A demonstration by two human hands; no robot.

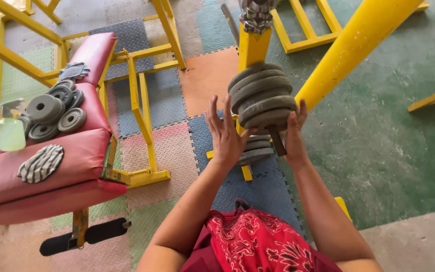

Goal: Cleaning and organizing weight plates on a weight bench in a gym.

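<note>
A stack of several grey weight plates [261,95] sits on a bar of a yellow rack [252,48]. My left hand [226,135] is spread flat, fingers apart, against the left side of the stack. My right hand [295,135] presses the right side of the stack, fingers up along the plates. Both palms bracket the lowest plates. More plates [254,150] hang lower on the same post, partly hidden behind my hands. I wear red patterned shorts [258,242].
A red padded bench [51,166] on a yellow frame stands at left, carrying several loose grey plates [51,113], a striped cloth [40,163] and a pale green spray bottle [9,131]. A thick yellow post [358,45] slants at right. Foam mats [162,146] cover the floor.
</note>
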